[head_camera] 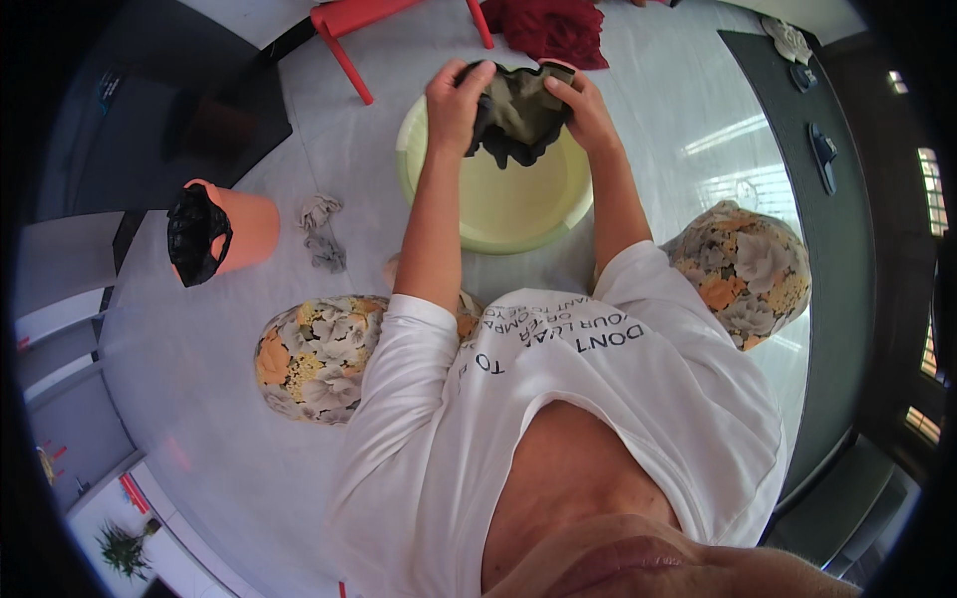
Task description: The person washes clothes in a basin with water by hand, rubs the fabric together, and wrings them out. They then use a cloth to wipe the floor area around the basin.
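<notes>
My left hand (pixel 457 105) and my right hand (pixel 585 105) grip opposite sides of a dark cloth item (pixel 523 112), with an olive-brown inner side and black edges. Both thumbs press on its near face. The cloth is stretched between them above the far part of a pale yellow-green plastic basin (pixel 516 202). Its lower edge hangs in folds over the basin's opening. What the basin holds under the cloth is hidden; its visible inside looks pale and smooth. The basin stands on the grey floor between my knees.
Beyond the basin are a red stool (pixel 359 19) and a dark red cloth (pixel 557 30). Two crumpled grey cloths (pixel 319 211) lie left, near an orange bin (pixel 250 233) with a black bag. Slippers (pixel 824 157) rest on a dark mat at the right.
</notes>
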The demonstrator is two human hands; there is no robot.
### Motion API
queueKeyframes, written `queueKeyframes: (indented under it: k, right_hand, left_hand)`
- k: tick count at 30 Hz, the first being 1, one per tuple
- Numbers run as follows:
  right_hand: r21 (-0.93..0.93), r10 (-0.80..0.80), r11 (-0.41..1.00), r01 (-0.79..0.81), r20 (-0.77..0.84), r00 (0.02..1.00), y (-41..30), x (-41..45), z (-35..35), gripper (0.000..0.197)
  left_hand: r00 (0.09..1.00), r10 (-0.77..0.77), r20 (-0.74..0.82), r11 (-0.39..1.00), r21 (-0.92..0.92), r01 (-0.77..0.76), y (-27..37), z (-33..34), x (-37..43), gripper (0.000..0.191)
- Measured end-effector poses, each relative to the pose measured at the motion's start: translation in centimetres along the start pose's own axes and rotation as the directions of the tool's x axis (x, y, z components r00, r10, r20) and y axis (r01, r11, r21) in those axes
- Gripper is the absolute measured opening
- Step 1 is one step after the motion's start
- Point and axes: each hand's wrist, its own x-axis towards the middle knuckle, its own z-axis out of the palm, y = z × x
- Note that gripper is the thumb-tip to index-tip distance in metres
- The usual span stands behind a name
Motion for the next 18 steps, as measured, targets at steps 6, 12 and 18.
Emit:
queueKeyframes:
  k: [6,12,18]
  right_hand:
    - [-0.260,-0.156,0.959,0.111,-0.162,0.974,-0.5,0.6,-1.3,0.021]
    - [-0.368,-0.158,0.928,0.066,-0.226,0.961,2.2,1.4,-0.6,0.019]
    - [-0.718,-0.507,0.651,0.246,-0.170,0.845,-3.5,2.0,1.4,0.017]
  left_hand:
    - [0.977,0.193,-0.089,0.932,0.329,-0.154,-1.0,-4.7,2.4,0.021]
    - [0.968,0.167,-0.186,0.903,0.423,-0.074,-1.8,-5.9,1.5,0.020]
    - [0.867,0.483,-0.119,0.822,0.404,-0.403,1.9,-3.0,2.8,0.019]
